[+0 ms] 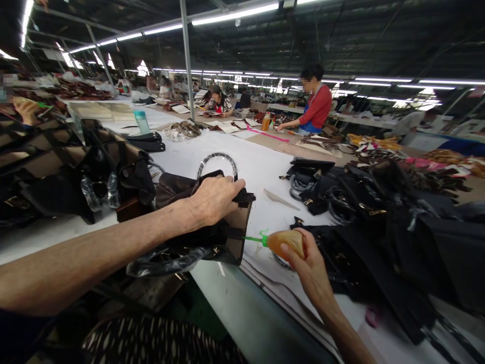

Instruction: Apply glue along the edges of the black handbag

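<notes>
My left hand [215,198] grips the top edge of a dark brown handbag [212,222] that lies on the white worktable [257,167], fingers closed over its rim. A round wrapped handle [217,159] sticks up behind the hand. My right hand [308,265] holds an orange glue bottle [288,241] with a green nozzle [253,239]. The nozzle tip touches the bag's brown side panel [240,232]. Crumpled clear plastic [166,260] hangs under the bag.
Piles of black bags [364,197] lie to the right and dark bags [94,172] to the left. A flat white tool [280,198] lies on the table. A person in red [316,106] works further along, with others behind. A teal bottle [142,121] stands far left.
</notes>
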`<action>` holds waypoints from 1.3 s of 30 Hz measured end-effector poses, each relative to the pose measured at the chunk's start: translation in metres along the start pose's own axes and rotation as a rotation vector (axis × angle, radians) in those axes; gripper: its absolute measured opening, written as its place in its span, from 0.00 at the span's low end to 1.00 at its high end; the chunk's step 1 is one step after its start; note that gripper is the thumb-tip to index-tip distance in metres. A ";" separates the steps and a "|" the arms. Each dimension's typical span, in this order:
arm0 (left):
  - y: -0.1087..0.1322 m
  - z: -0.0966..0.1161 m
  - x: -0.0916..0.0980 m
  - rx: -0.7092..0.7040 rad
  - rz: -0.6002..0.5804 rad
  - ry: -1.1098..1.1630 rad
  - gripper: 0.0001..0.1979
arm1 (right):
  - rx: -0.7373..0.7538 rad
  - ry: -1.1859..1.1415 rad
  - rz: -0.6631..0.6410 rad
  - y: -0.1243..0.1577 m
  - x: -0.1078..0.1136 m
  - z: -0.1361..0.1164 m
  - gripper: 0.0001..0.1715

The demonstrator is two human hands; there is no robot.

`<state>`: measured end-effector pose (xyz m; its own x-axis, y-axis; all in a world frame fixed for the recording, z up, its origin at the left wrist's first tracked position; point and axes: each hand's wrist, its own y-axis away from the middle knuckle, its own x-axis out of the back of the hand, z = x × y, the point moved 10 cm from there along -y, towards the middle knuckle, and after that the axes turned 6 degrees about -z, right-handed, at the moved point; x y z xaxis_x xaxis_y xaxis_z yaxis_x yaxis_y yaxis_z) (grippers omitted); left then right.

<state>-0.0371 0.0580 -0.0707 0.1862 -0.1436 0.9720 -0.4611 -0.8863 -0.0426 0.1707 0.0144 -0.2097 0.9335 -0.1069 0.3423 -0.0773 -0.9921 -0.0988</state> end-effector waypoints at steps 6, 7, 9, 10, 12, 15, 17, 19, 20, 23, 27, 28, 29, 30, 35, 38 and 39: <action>0.002 0.004 0.001 -0.017 0.031 -0.025 0.11 | -0.015 -0.007 -0.069 0.004 -0.005 0.005 0.32; 0.002 0.004 0.002 -0.019 0.032 -0.028 0.11 | -0.017 -0.006 -0.068 0.004 -0.004 0.005 0.32; 0.002 0.006 0.003 -0.022 0.030 -0.031 0.11 | -0.014 -0.011 -0.065 0.004 -0.004 0.004 0.32; 0.002 0.006 0.003 -0.020 0.028 -0.033 0.11 | -0.008 -0.012 -0.064 0.004 -0.004 0.003 0.32; 0.002 0.006 0.005 -0.017 0.028 -0.037 0.12 | 0.012 -0.001 -0.061 0.004 -0.004 0.001 0.32; 0.003 0.011 0.013 -0.029 0.057 -0.056 0.12 | 0.031 0.036 -0.052 0.003 -0.003 -0.001 0.32; 0.005 0.016 0.017 -0.038 0.070 -0.064 0.12 | 0.032 0.045 -0.051 0.001 -0.004 0.001 0.32; 0.009 0.022 0.017 -0.042 0.060 -0.057 0.12 | 0.033 0.049 -0.045 0.000 -0.004 0.004 0.32; 0.011 0.026 0.016 -0.043 0.053 -0.051 0.11 | 0.032 0.054 -0.042 -0.001 -0.004 0.005 0.33; 0.020 0.036 0.011 -0.049 0.047 -0.045 0.10 | 0.025 0.069 -0.030 -0.001 -0.004 0.011 0.33; 0.032 0.042 0.005 -0.045 0.064 -0.034 0.10 | 0.023 0.046 -0.003 -0.001 -0.002 0.012 0.33; 0.035 0.043 0.003 -0.040 0.063 -0.023 0.10 | 0.026 0.041 0.007 -0.002 -0.001 0.011 0.33; 0.037 0.043 0.002 -0.033 0.057 -0.012 0.11 | 0.028 0.039 0.017 -0.002 -0.001 0.010 0.33; 0.039 0.043 0.001 -0.024 0.047 -0.002 0.10 | 0.032 0.044 0.024 -0.003 -0.001 0.009 0.33; 0.045 0.044 -0.006 0.032 -0.005 0.036 0.09 | 0.065 0.109 0.030 -0.009 -0.004 0.003 0.32; 0.049 0.045 -0.012 0.045 -0.009 0.046 0.09 | 0.077 0.144 0.015 -0.010 -0.006 0.003 0.31; 0.050 0.045 -0.014 0.045 -0.004 0.047 0.09 | 0.078 0.151 0.004 -0.010 -0.008 0.003 0.31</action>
<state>-0.0239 -0.0041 -0.0964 0.1467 -0.1200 0.9819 -0.4206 -0.9060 -0.0479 0.1654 0.0249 -0.2139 0.8696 -0.1257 0.4775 -0.0482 -0.9840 -0.1713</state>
